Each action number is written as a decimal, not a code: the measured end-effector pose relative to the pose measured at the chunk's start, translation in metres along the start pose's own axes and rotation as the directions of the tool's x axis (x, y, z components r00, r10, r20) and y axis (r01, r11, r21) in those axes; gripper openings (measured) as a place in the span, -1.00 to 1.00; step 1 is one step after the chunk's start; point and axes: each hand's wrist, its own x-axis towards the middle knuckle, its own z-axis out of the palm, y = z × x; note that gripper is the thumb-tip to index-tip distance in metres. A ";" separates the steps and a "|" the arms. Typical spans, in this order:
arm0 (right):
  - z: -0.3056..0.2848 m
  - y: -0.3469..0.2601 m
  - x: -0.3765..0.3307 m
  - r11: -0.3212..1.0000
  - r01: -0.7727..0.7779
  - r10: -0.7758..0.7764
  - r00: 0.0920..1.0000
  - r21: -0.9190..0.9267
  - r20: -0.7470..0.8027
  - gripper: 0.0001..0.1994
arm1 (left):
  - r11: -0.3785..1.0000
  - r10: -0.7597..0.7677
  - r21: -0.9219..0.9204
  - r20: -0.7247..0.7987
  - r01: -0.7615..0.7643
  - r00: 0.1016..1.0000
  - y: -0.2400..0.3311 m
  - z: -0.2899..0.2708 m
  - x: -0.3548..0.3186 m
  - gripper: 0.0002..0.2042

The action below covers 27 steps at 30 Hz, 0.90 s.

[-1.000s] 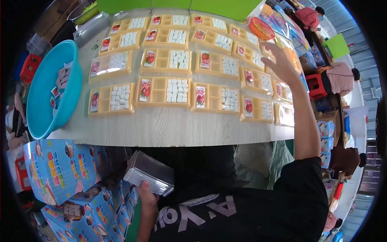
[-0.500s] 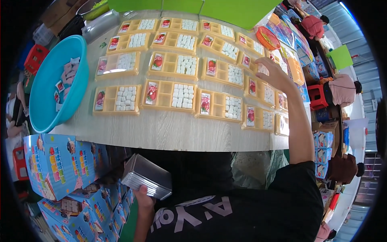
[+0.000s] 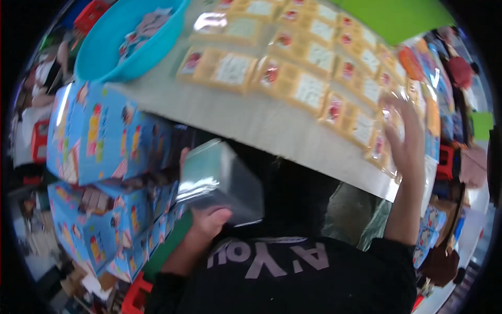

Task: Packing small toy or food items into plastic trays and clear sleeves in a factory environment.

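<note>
My left hand (image 3: 210, 221) is closed around a stack of clear plastic tray lids (image 3: 222, 180), held tilted below the table's front edge. At the right end of the table, my right hand (image 3: 405, 123) is open, thumb apart from the fingers, over the rightmost trays; motion blurs the fingertips. No lid shows in it. Rows of yellow trays (image 3: 293, 83) cover the table, each with a packet bearing a red strawberry picture and a block of small white pieces. Shiny glare on several trays suggests clear covers. A tray (image 3: 380, 144) lies just below my right hand.
A turquoise basin (image 3: 97, 57) with small packets (image 3: 151, 26) stands at the table's left end. Blue printed cartons (image 3: 97, 136) are stacked on the left, below table height. A green panel (image 3: 397, 18) borders the far side. Co-workers sit at the far right, near red stools (image 3: 445, 159).
My view has turned, shifting the table up and tilting it. My left hand has raised the lid stack toward the table edge. My right hand has moved nearer along the rightmost trays.
</note>
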 end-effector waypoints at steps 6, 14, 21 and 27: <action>0.099 -0.105 -0.063 0.789 0.448 -0.579 0.772 0.419 0.264 -0.14 | 0.990 -0.019 -0.135 0.140 0.038 0.990 0.025 0.029 0.009 0.32; 0.127 -0.111 -0.076 0.707 0.327 -0.472 0.879 0.627 0.073 -0.27 | 0.996 -0.055 -0.059 0.134 0.064 0.989 0.024 0.023 0.004 0.27; 0.120 -0.103 -0.079 0.737 0.265 -0.422 0.899 0.622 0.117 -0.26 | 0.990 -0.092 -0.088 0.160 0.107 0.983 0.025 0.026 0.007 0.26; 0.085 -0.086 -0.053 0.851 0.340 -0.396 0.916 0.401 0.064 -0.31 | 0.993 -0.046 -0.105 0.063 0.053 0.997 0.022 0.023 0.011 0.26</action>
